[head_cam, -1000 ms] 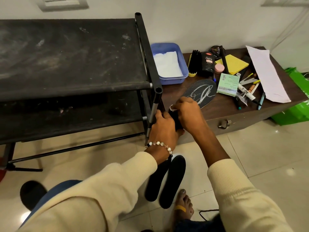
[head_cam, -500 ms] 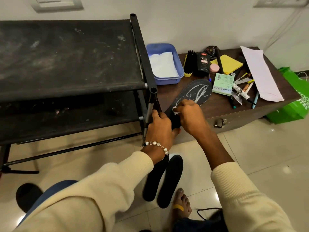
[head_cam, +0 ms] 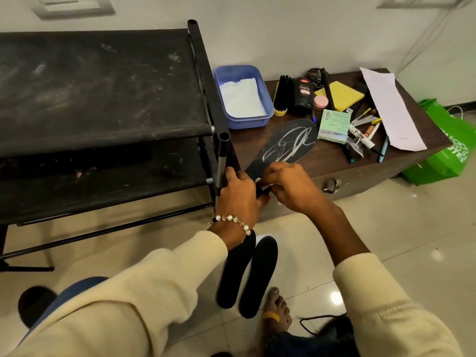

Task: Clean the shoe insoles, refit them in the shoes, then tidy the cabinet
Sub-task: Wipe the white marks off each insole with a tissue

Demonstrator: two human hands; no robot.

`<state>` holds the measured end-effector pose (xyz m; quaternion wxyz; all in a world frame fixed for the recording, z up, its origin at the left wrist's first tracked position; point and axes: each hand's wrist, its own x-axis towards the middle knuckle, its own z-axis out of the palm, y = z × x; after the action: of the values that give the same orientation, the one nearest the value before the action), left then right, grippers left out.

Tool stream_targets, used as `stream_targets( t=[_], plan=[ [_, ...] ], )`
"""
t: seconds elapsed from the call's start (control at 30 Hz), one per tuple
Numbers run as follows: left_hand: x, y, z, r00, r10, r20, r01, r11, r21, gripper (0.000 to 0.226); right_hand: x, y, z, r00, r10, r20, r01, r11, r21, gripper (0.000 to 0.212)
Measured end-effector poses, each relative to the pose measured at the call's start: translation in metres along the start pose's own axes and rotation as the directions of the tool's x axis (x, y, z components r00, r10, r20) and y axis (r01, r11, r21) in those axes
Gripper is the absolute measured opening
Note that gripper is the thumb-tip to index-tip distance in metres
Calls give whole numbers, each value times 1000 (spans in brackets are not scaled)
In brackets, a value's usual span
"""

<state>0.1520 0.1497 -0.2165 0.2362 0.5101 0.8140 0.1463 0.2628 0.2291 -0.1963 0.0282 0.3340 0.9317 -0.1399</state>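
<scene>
Item: chalk-marked insole (head_cam: 288, 143), laid on the table (head_cam: 360, 173), heel end overhanging the near edge. Heel held by left hand (head_cam: 238, 194), fingers curled round it; right hand (head_cam: 286, 186) pinching a small white piece, identity not discernible, against the same end. Two plain insoles (head_cam: 247, 276) on the floor below. Risks judged: chalk smeared rather than lifted; insole slid into the pens (head_cam: 368, 135); overhanging heel bent if pressed hard
</scene>
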Motion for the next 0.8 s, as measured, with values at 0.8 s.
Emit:
stream_targets(
  t=[0.8],
  plan=[
    [6, 13, -7, 999, 42, -4, -40, 968, 247, 49, 4, 16, -3, 985, 159, -65, -158, 987, 22, 33]
  ],
)
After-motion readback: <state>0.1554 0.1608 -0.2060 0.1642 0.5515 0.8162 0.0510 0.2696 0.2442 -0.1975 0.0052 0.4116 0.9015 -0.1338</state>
